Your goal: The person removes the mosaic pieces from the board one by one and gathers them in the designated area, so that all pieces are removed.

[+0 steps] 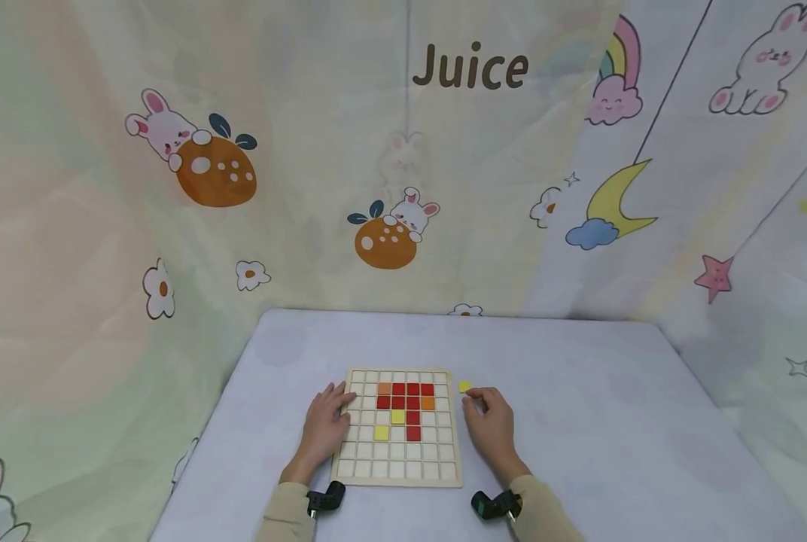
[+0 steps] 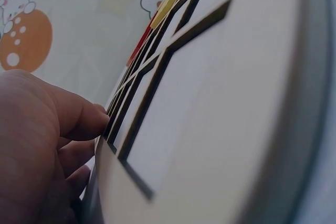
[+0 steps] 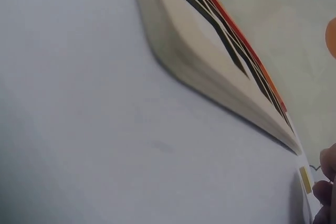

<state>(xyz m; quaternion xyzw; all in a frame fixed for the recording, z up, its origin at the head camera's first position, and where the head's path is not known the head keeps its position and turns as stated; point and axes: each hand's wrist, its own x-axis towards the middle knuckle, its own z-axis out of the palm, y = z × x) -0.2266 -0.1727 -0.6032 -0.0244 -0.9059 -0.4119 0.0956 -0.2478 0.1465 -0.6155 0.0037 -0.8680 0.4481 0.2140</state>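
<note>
A square wooden grid board (image 1: 370, 474) lies flat, with several red tiles (image 1: 413, 433) and a few orange and yellow ones in its cells. My left hand (image 1: 325, 421) rests on its left edge, a fingertip reaching over the rim onto the grid. In the left wrist view, fingers (image 2: 79, 116) meet the board's edge. To the right of the board, my right hand (image 1: 491, 425) has loosely bent fingers, their tips right at a loose yellow tile (image 1: 464, 386). That tile (image 3: 305, 180) lies on the table beside the fingertips in the right wrist view.
The white tabletop (image 1: 580, 421) spreads around the board, most widely on the right. A printed curtain (image 1: 309, 226) with rabbits and flowers hangs behind and along the sides. Black cameras (image 1: 494, 505) are strapped to both wrists.
</note>
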